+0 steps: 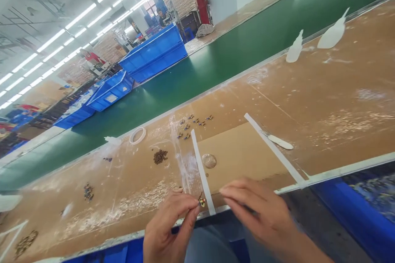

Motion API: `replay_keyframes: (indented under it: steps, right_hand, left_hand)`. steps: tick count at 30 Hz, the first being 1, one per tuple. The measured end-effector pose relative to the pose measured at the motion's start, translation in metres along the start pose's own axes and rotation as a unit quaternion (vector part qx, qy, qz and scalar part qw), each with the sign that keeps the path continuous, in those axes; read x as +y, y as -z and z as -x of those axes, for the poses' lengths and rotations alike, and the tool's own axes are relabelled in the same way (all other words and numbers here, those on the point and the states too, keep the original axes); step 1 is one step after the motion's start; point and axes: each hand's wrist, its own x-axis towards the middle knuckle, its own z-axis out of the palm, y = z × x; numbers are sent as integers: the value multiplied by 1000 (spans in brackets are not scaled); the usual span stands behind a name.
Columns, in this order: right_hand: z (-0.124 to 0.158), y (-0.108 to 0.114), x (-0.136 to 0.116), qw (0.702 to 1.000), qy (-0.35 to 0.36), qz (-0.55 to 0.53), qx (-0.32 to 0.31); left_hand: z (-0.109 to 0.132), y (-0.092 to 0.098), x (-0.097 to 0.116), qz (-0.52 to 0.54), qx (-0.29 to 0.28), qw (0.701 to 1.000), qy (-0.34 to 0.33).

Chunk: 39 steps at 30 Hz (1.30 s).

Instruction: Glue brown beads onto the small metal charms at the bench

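Note:
My left hand (174, 222) is closed in a pinch at the table's front edge. Between its thumb and forefinger is a small figure-like piece (202, 201) with yellow and red spots. To the right, my right hand (262, 211) hovers with thumb and forefinger nearly meeting; anything between them is too small to make out. Just beyond the hands lies a cardboard sheet (237, 148) bordered by white tape strips. A small clear round dish (209, 160) sits on its left part. Farther off, several small dark-and-yellow pieces (195, 121) lie spread out, beside a pile of small brown parts (160, 156).
A white-handled tool (280, 141) crosses the right tape strip. White squeeze bottles (295, 48) lie at the far right and a tape roll (137, 135) at the left. Behind runs a green conveyor belt (234, 55) with blue crates (154, 55) beyond. A blue bin (345, 201) stands right.

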Motion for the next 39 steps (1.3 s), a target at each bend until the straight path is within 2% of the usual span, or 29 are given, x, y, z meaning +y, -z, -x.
replay_keyframes:
  steps: [2,5,12,22,26,28,30,34,37,39]
  right_hand:
    - [2,-5,-5,999,-11,-38,-20]
    - [7,-7,-6,997,-12,-65,-29]
    - [8,0,-6,991,-15,-112,-66]
    - [1,2,-10,991,13,-105,-77]
    - [-5,8,-10,993,39,-73,-89]
    - [-7,14,-4,995,45,-20,-82]
    - [-9,21,8,998,19,39,-51]
    - [-8,23,42,988,-88,120,32]
    - [-5,19,62,985,-97,138,28]
    - [-3,18,68,984,-99,144,24]
  left_hand:
    - [-4,2,11,-18,-39,996,-75]
    - [-6,2,23,-30,-60,991,-114]
    - [-5,-5,36,-19,-50,994,-99]
    - [-5,1,41,4,-53,995,-81]
    - [-4,6,36,30,-48,997,-46]
    - [-9,9,24,37,-41,998,-13]
    - [-25,9,2,42,-17,997,60]
    - [-85,-4,-67,73,32,961,263]
    - [-131,-19,-121,66,43,954,288]
    - [-151,-25,-148,56,45,952,297]
